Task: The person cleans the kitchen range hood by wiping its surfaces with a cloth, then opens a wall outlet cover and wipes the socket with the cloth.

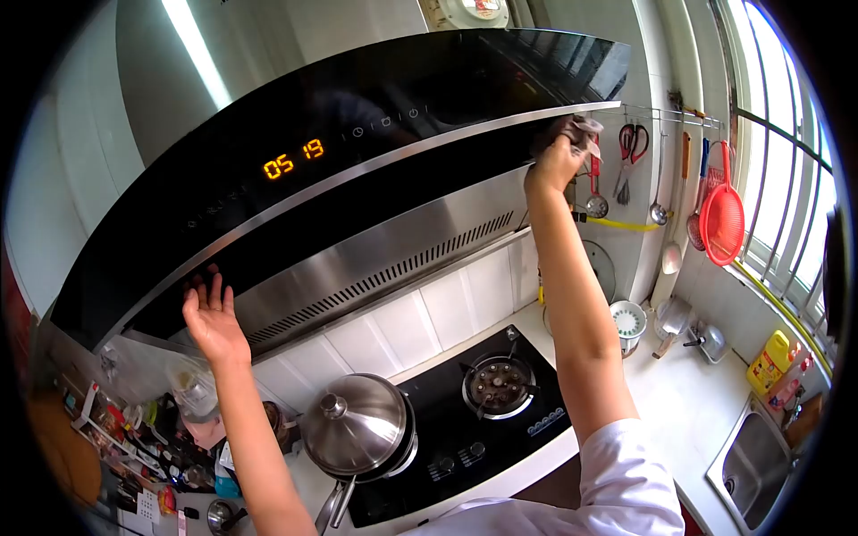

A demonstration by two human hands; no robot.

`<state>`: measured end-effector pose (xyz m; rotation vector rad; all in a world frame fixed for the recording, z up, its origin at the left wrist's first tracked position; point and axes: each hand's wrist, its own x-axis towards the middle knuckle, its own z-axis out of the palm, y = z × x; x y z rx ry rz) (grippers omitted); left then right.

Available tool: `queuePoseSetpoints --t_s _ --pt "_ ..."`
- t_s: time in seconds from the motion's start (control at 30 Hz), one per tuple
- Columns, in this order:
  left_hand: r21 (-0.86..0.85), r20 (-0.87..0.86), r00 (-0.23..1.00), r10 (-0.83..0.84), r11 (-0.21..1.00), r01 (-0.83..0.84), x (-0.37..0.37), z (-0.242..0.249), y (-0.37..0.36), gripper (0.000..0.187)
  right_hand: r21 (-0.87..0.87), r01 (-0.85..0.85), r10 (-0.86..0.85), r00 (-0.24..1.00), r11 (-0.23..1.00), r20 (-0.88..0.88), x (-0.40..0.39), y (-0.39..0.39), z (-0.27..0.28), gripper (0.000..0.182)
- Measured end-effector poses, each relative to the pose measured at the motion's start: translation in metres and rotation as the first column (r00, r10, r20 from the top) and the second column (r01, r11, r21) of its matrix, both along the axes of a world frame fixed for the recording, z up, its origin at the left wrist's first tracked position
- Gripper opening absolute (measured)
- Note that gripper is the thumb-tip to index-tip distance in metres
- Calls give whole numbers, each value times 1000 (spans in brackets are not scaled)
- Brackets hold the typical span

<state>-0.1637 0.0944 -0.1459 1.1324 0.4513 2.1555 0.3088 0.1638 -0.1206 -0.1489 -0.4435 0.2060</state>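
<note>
Two hands are raised to the range hood (340,170), which hangs above the stove (483,411) and fills the upper middle of the view. Its long axis runs from lower left to upper right, and its dark glass face slopes downward toward the person. An orange display (293,162) on the glass reads 05 19. A steel strip borders the lower edge of the glass, and below it sits a steel panel with a row of vent slots (384,277).

Right hand (556,161): fingers closed around a cloth (583,128), pressed against the right end of the steel strip. Left hand (212,313): open, fingers spread and pointing up, resting against the lower left edge of the hood; it holds nothing.

Below the hood, a steel pot with a lid (357,433) stands on the left burner of the stove. The right burner (498,386) is bare. To the right of the hood, a wall rail carries scissors (632,147), ladles and a red strainer (722,223). A sink (758,460) is set into the bench (679,402) at the lower right, near a yellow bottle (770,360) by the window.
</note>
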Motion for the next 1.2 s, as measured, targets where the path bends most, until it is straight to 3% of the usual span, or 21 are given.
queuePoseSetpoints --t_s 0.03,0.1,0.13,0.2,0.23,0.3,0.37,0.43,0.5,0.53,0.57,0.7,0.77,0.83,0.87,0.9,0.93,0.97,1.0,1.1,1.2 --pt "10 -21 1000 -1 1000 1 -2 -2 2 63 -103 71 -74 997 992 -24 -9 11 -3 55" --pt "15 -46 999 2 1000 -1 0 -4 4 65 -164 162 -153 986 973 61 -38 31 -20 61" --pt "15 -40 999 23 1000 -22 2 -5 5 65 -225 130 -102 986 966 131 -53 41 -35 60" --pt "18 -39 998 44 999 -43 6 -3 6 65 -294 435 -329 878 851 348 -75 42 -46 48" --pt "10 -32 998 54 998 -54 7 -2 5 64 -296 431 -327 881 852 341 -67 49 -44 48" --pt "-3 -26 997 74 997 -75 3 -1 3 64 -209 -135 156 983 969 92 -41 67 -42 33" --pt "-14 -64 998 29 999 -30 -6 -3 3 64 -162 -391 388 920 906 -54 -45 35 -21 22" --pt "-7 -88 996 34 999 -35 -7 -5 2 64 -111 -256 259 966 960 7 -65 46 -19 21" --pt "-8 -120 992 32 999 -33 -5 -6 2 65 -347 -264 308 948 900 77 -101 31 -27 34" --pt "-4 -101 994 51 999 -52 -3 -6 3 65 -350 234 -91 920 907 381 -113 39 -46 42" --pt "-1 -84 994 68 998 -68 -2 -7 3 66 -200 670 -426 644 714 635 -122 40 -57 51" --pt "-16 -91 994 57 998 -59 -1 -5 -1 68 -53 617 -384 552 786 740 -125 20 -82 57" --pt "-24 -99 992 79 996 -81 -1 -5 -5 71 391 682 -492 -51 619 869 -103 21 -96 48" --pt "-43 -55 995 79 996 -81 -4 -7 -6 73 369 702 -544 31 609 839 -81 27 -93 36" --pt "-65 -7 996 87 994 -87 -6 -9 -7 74 230 742 -486 146 630 862 -69 23 -91 37" --pt "-67 -3 995 95 993 -95 -8 -11 -8 74 117 829 -504 214 547 837 -55 26 -94 32" --pt "-73 -41 995 90 993 -93 -9 -14 -10 76 -35 828 -505 374 559 778 -43 27 -93 36" --pt "-77 -77 993 88 993 -94 -10 -16 -12 77 -125 731 -472 551 671 689 -30 31 -90 36" --pt "-84 -106 989 102 990 -111 -9 -17 -15 77 -64 808 -621 499 586 605 -16 37 -86 33" --pt "-93 -119 988 103 989 -114 -9 -19 -23 73 -284 692 -539 706 664 460 -15 49 -81 31" --pt "-71 -153 977 149 984 -161 -1 -26 -27 65 -215 815 -627 558 539 544 -65 49 -83 26"
